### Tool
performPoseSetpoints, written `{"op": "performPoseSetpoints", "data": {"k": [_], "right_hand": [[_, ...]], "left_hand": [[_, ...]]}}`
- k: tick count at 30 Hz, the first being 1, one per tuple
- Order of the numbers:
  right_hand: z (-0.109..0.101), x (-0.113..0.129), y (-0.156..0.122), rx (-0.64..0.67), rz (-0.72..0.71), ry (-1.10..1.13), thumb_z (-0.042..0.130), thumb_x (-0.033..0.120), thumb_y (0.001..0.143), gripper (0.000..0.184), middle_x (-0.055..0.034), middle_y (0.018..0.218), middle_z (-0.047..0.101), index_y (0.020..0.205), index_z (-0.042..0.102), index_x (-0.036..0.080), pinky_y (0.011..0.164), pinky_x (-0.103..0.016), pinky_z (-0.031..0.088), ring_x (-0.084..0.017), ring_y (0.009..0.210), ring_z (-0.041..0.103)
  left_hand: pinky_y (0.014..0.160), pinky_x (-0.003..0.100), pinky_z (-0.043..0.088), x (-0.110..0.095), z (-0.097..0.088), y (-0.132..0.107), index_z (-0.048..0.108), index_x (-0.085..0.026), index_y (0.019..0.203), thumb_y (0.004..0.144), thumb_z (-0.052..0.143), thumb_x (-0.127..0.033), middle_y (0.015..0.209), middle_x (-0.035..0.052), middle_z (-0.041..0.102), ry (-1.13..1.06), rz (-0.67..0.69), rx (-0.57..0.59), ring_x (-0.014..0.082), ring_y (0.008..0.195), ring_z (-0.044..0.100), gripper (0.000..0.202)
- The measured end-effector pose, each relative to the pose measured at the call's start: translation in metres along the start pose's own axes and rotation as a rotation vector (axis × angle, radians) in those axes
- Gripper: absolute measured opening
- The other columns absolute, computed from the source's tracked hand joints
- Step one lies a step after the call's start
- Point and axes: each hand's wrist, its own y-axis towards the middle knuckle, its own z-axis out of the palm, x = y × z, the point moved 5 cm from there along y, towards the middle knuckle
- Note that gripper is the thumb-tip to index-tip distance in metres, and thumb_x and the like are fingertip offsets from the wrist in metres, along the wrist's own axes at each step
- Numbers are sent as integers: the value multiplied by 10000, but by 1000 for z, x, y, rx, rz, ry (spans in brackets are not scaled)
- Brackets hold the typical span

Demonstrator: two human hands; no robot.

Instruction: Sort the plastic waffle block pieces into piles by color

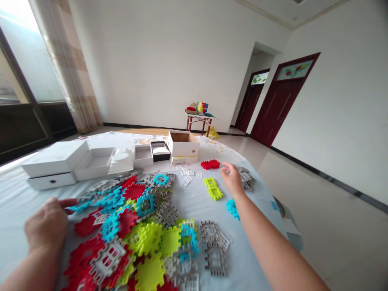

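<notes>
Hands (45, 224) two, red tiles (210, 164) two

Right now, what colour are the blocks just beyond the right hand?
Red blocks, beyond the right hand; head view.

The pile of interlocking plastic tiles (136, 234) runs off the bottom edge, so its near part is cut away. The right hand (232, 178) covers whatever its fingertips touch beside the grey tiles (247, 178). Items on the far small table (200, 115) are too small to identify.
</notes>
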Motion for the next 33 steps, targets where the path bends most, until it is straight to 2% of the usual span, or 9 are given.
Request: {"op": "performPoseSetpoints", "data": {"k": [3, 6, 9, 13, 16, 19, 23, 26, 33], "right_hand": [[31, 46, -31, 291, -134, 113, 492, 246, 761, 278, -88, 985, 606, 1002, 589, 145, 765, -277, 460, -159, 842, 584], [59, 80, -71, 562, -251, 158, 530, 246, 754, 266, -53, 978, 605, 1000, 602, 177, 748, -252, 457, -126, 787, 585], [80, 92, -102, 720, -275, 88, 586, 288, 724, 311, -53, 942, 613, 1009, 612, 167, 721, -245, 454, -113, 701, 580], [95, 87, -121, 849, -233, 18, 598, 318, 710, 248, -32, 775, 650, 897, 655, 165, 626, -226, 443, -128, 653, 580], [95, 81, -119, 869, -159, 75, 570, 296, 730, 196, -20, 736, 661, 853, 656, 170, 613, -218, 441, -133, 671, 592], [86, 81, -108, 820, -135, 170, 566, 276, 737, 182, -18, 784, 664, 864, 641, 170, 639, -219, 445, -128, 699, 588], [69, 79, -91, 664, -162, 215, 589, 272, 733, 165, -10, 768, 646, 859, 629, 173, 623, -221, 439, -116, 663, 565], [61, 74, -85, 556, -236, 186, 577, 206, 737, 106, -11, 788, 619, 828, 625, 180, 616, -215, 434, -107, 662, 557], [70, 57, -93, 653, -377, 72, 529, 41, 677, 191, -13, 840, 592, 774, 613, 184, 667, -221, 441, -118, 737, 551]], "left_hand": [[541, 281, 352, -2, 0, -1, 678, -118, 865, 813, 260, -451, 586, -4, 560, -6, -78, -7, 160, 599, 482, 537], [544, 289, 358, 1, 4, 0, 680, -120, 867, 810, 261, -436, 581, 12, 558, -31, -87, -3, 164, 585, 483, 528], [552, 298, 363, 6, 6, 4, 679, -117, 859, 812, 245, -430, 586, 36, 559, -54, -47, -2, 168, 577, 482, 538], [553, 300, 359, 7, 7, 6, 676, -124, 854, 812, 231, -436, 622, 49, 575, -44, -20, 2, 168, 589, 477, 545], [541, 294, 351, 3, 6, 4, 673, -121, 833, 810, 232, -429, 616, 41, 568, -48, -55, 12, 154, 560, 459, 537], [542, 288, 351, 1, 6, 2, 669, -115, 828, 809, 236, -412, 598, 32, 555, -69, -84, 19, 141, 541, 448, 525], [523, 283, 350, 6, 7, 3, 671, -140, 855, 804, 242, -428, 628, 29, 566, -75, -92, 9, 142, 546, 449, 519], [522, 281, 348, 7, 6, 3, 675, -146, 860, 802, 240, -427, 639, 33, 572, -55, -88, 9, 149, 565, 458, 521], [534, 280, 353, -9, -2, -6, 680, -115, 864, 788, 262, -388, 576, 36, 550, -58, -121, -4, 153, 559, 468, 505]]}}
